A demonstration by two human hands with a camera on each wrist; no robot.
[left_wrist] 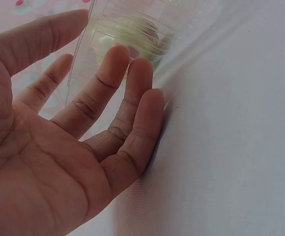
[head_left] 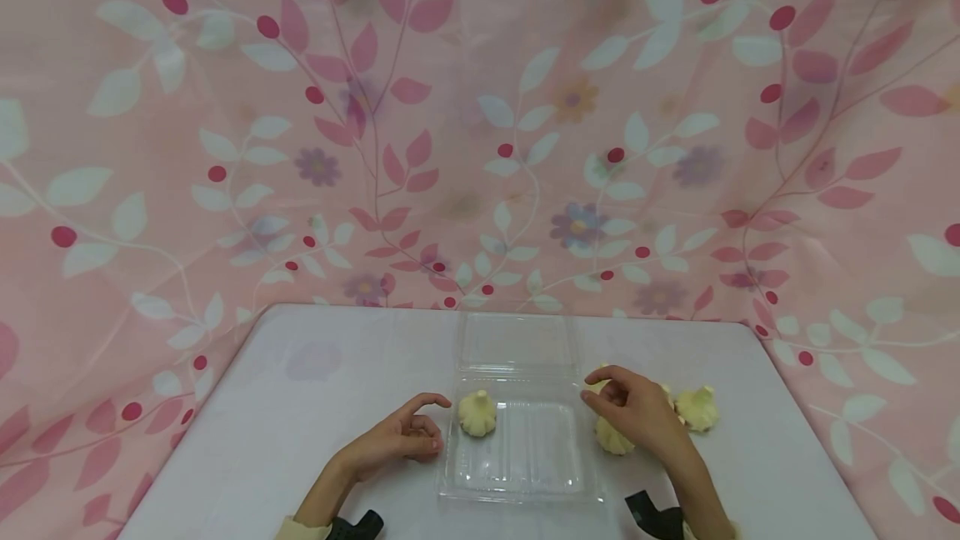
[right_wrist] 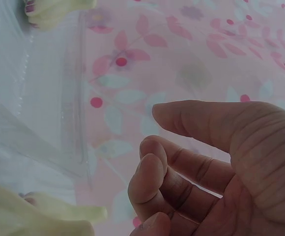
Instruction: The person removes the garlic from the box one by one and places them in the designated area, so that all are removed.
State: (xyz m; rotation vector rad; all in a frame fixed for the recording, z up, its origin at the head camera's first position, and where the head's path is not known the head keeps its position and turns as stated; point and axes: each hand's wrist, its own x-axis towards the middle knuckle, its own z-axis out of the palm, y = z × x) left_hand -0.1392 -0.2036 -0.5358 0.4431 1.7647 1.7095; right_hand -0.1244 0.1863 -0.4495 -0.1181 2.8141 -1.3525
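Note:
A clear plastic clamshell box (head_left: 521,493) lies on the table with its lid (head_left: 517,342) folded back. One garlic bulb (head_left: 477,414) sits in its back left corner, stem up; the left wrist view shows this garlic bulb (left_wrist: 132,37) through the plastic wall. My left hand (head_left: 401,437) is beside the box's left side, fingers loosely bent, holding nothing. Over the garlic bulbs right of the box hovers my right hand (head_left: 637,407), thumb and fingers apart and nothing between them. It partly hides a near garlic bulb (head_left: 613,438). Another garlic bulb (head_left: 697,409) lies to its right.
The white table (head_left: 315,365) has a rounded far edge, with a pink leaf-patterned cloth (head_left: 480,148) hanging behind it and at the sides. Black wrist straps (head_left: 656,515) show at the bottom, near the box's front edge.

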